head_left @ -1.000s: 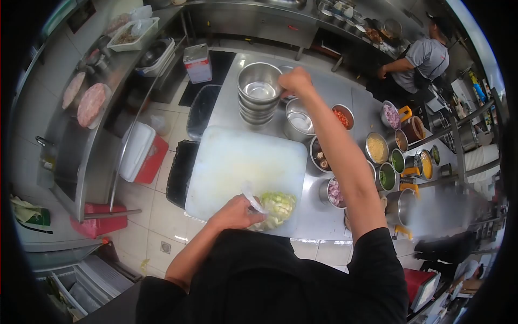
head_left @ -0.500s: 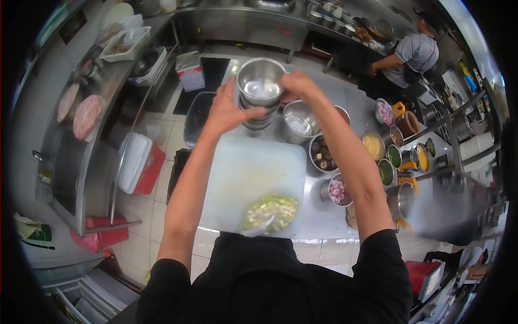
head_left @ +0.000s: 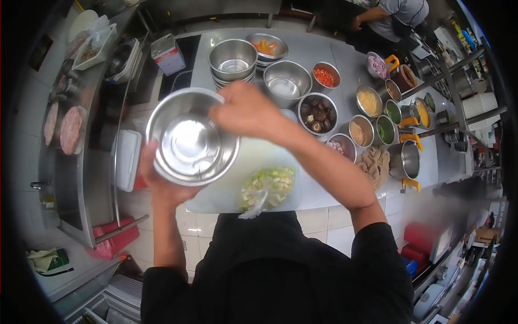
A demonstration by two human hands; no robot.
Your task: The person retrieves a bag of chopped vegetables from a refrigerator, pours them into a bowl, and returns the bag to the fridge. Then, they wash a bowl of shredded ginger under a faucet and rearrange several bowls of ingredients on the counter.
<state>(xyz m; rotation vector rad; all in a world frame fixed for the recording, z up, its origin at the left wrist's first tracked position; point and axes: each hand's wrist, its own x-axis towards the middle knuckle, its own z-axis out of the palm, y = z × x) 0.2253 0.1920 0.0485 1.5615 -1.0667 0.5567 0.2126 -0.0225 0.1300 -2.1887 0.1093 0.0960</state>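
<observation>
A shiny steel bowl point(head_left: 193, 137) is tilted toward the camera, and it looks empty. My left hand point(head_left: 164, 178) grips its lower left side. My right hand point(head_left: 245, 110) is closed at the bowl's upper right rim, its fingertips partly hidden. Behind the bowl stands a stack of steel bowls point(head_left: 233, 59). Below and to the right, a clear bag of chopped green and white vegetable point(head_left: 268, 186) lies on the white cutting board point(head_left: 216, 200).
Around the board's right side stand an empty bowl point(head_left: 287, 81), a bowl of mushrooms point(head_left: 318, 113), diced red pepper point(head_left: 325, 76) and several other filled containers. A cloth point(head_left: 374, 167) lies near the front edge. A co-worker point(head_left: 396, 19) stands at the upper right.
One bowl has come off the stack and moved left and nearer, with both my hands on it. The stack now stands alone, and a bowl of orange pieces shows behind it.
</observation>
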